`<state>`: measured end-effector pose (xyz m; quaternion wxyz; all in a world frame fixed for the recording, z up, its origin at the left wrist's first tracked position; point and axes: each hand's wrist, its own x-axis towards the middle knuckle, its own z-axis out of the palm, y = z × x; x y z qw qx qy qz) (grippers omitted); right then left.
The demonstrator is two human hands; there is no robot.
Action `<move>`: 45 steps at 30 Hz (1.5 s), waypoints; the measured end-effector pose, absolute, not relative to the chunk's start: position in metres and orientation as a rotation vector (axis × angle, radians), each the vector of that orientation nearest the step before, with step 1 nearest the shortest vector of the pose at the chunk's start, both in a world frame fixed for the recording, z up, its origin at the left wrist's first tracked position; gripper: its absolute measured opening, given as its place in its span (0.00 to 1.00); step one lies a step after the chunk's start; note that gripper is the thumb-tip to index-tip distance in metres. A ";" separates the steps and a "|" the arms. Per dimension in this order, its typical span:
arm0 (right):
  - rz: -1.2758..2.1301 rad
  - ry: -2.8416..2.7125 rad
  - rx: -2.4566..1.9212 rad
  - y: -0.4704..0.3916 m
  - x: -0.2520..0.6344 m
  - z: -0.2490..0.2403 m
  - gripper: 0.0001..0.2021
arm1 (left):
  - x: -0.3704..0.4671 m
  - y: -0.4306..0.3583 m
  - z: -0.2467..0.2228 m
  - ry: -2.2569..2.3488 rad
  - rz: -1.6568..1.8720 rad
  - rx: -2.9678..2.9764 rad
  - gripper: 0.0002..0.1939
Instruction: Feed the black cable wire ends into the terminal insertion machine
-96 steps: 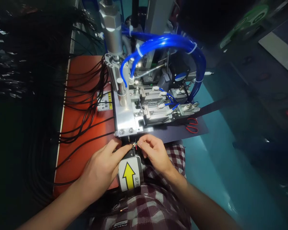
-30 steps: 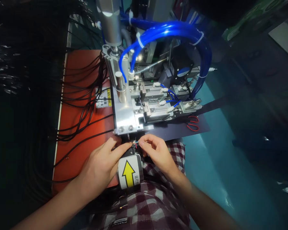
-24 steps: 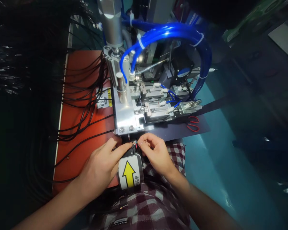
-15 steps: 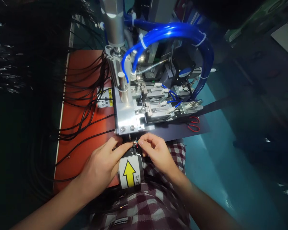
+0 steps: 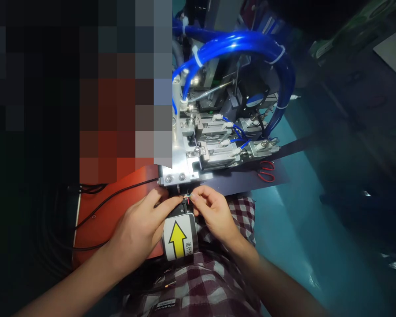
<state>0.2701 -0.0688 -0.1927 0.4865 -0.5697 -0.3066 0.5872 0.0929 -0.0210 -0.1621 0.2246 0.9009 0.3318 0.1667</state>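
My right hand (image 5: 216, 215) is closed in a pinch on thin coloured wires (image 5: 188, 197), just in front of the metal machine head. From the other side, my left hand (image 5: 140, 224) brings its thumb up to the same wires. Its fingers are bent, and their tips are partly hidden behind the thumb and under the machine's edge. What they grip does not show clearly. Below the fingertips sits a black fixture (image 5: 181, 209), with a white label bearing a yellow arrow (image 5: 178, 237) nearer my body.
Pneumatic cylinders (image 5: 214, 154) and looped blue air tubes (image 5: 240, 46) rise beyond my hands. Red-handled scissors or snips (image 5: 266, 171) lie on the dark plate at right. Black cables (image 5: 119, 189) cross the orange surface (image 5: 119, 220). Pixel blocks cover the upper left.
My right hand has shifted very slightly, and a little more of the coloured wires shows at its fingertips. My left hand stays in place. Pixel blocks now cover the upper left.
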 end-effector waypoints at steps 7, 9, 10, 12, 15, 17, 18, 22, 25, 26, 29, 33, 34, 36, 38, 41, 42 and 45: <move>1.471 -0.750 -1.364 -0.067 0.272 -0.188 0.08 | 0.093 -0.021 -0.162 0.910 0.456 2.485 0.16; 1.483 -0.749 -1.363 -0.066 0.272 -0.187 0.09 | 0.093 -0.021 -0.162 0.910 0.450 2.483 0.16; 1.488 -0.747 -1.365 -0.066 0.272 -0.186 0.09 | 0.093 -0.021 -0.162 0.909 0.447 2.482 0.16; 1.493 -0.738 -1.373 -0.066 0.272 -0.184 0.09 | 0.093 -0.021 -0.162 0.912 0.439 2.480 0.16; 1.488 -0.732 -1.392 -0.066 0.272 -0.183 0.09 | 0.094 -0.020 -0.163 0.916 0.438 2.483 0.16; 1.486 -0.731 -1.404 -0.066 0.272 -0.182 0.09 | 0.094 -0.020 -0.163 0.915 0.444 2.487 0.16; 1.487 -0.730 -1.410 -0.066 0.271 -0.181 0.09 | 0.094 -0.020 -0.163 0.913 0.448 2.490 0.16; 1.482 -0.725 -1.429 -0.067 0.271 -0.181 0.08 | 0.093 -0.021 -0.163 0.922 0.444 2.508 0.16; 1.481 -0.714 -1.416 -0.068 0.271 -0.181 0.08 | 0.093 -0.022 -0.163 0.916 0.448 2.511 0.16; 1.489 -0.715 -1.404 -0.068 0.271 -0.181 0.08 | 0.093 -0.022 -0.163 0.912 0.451 2.508 0.16; 1.515 -0.721 -1.372 -0.069 0.272 -0.183 0.08 | 0.094 -0.021 -0.162 0.913 0.455 2.500 0.16; 1.514 -0.712 -1.354 -0.068 0.272 -0.183 0.08 | 0.094 -0.020 -0.162 0.907 0.462 2.506 0.16; 1.510 -0.709 -1.354 -0.068 0.272 -0.183 0.08 | 0.094 -0.020 -0.163 0.904 0.464 2.508 0.16; 1.507 -0.703 -1.363 -0.067 0.272 -0.182 0.08 | 0.094 -0.020 -0.163 0.903 0.467 2.510 0.16; 1.508 -0.700 -1.382 -0.067 0.272 -0.182 0.08 | 0.093 -0.020 -0.164 0.906 0.463 2.506 0.17; 1.514 -0.699 -1.408 -0.067 0.272 -0.181 0.08 | 0.093 -0.021 -0.164 0.903 0.461 2.508 0.16; 1.519 -0.700 -1.413 -0.066 0.271 -0.180 0.09 | 0.093 -0.021 -0.164 0.904 0.461 2.509 0.16; 1.535 -0.704 -1.436 -0.066 0.272 -0.179 0.09 | 0.093 -0.021 -0.164 0.912 0.460 2.513 0.16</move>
